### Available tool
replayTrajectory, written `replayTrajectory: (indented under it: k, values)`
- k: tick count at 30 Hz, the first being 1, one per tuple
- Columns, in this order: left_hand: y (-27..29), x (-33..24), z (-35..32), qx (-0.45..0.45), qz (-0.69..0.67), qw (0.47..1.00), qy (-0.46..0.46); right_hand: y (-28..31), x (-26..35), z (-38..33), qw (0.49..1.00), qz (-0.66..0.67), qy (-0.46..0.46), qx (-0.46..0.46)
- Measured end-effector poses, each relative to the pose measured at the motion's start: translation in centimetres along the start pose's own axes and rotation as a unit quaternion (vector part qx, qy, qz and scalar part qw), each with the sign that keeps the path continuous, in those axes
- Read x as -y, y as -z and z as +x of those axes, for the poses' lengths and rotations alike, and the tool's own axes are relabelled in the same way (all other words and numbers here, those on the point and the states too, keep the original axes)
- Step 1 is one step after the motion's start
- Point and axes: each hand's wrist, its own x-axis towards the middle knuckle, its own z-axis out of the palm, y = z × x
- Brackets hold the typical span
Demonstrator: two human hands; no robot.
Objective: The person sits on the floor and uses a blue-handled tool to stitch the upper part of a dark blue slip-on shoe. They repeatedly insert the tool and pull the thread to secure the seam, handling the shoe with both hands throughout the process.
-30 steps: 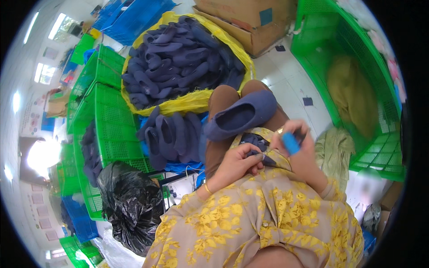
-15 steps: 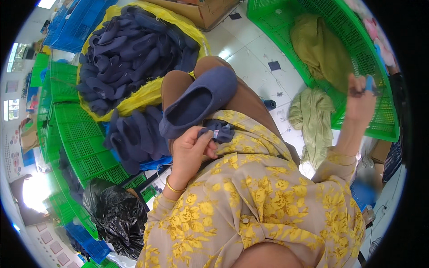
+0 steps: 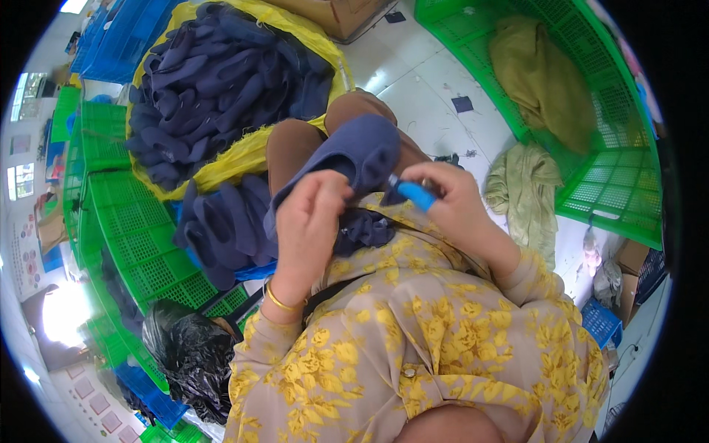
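A dark blue slipper (image 3: 369,140) rests across my knees, its toe pointing up and right. My left hand (image 3: 312,210) is over the slipper's opening, fingers curled and pressed together; what they hold, if anything, is hidden. Beside the toe, my right hand (image 3: 452,198) pinches a small dark piece too blurred to name. A bright blue covering (image 3: 416,196) wraps one finger of that hand. On the toe lies a small round dark patch (image 3: 381,157). Below the slipper, a bunch of dark blue fabric pieces (image 3: 367,230) sits in my lap.
A yellow sack (image 3: 244,151) full of dark blue slippers stands ahead left. More slippers (image 3: 229,229) lie at my left knee, near green crates (image 3: 148,229) and a black plastic bag (image 3: 188,362). At right, a green crate (image 3: 613,196) holds olive cloth (image 3: 539,81); paler cloth (image 3: 521,184) hangs down.
My right hand has come from the green crate at right to the slipper's toe. My left hand has moved up from the fabric pieces to the slipper's opening.
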Motion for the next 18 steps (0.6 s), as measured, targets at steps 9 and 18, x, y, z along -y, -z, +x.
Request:
replayTrajectory:
  k: [9, 18]
  values:
    - [-1.8, 2.8, 3.9, -0.034, -0.287, 0.929, 0.23, -1.4, -2.7, 4.8, 0.966, 0.205, -0.148, 0.061]
    - [-3.0, 3.2, 0.2, -0.059, -0.256, 0.936, 0.235, -1.0, -1.5, 4.2, 0.936, 0.207, -0.261, 0.112]
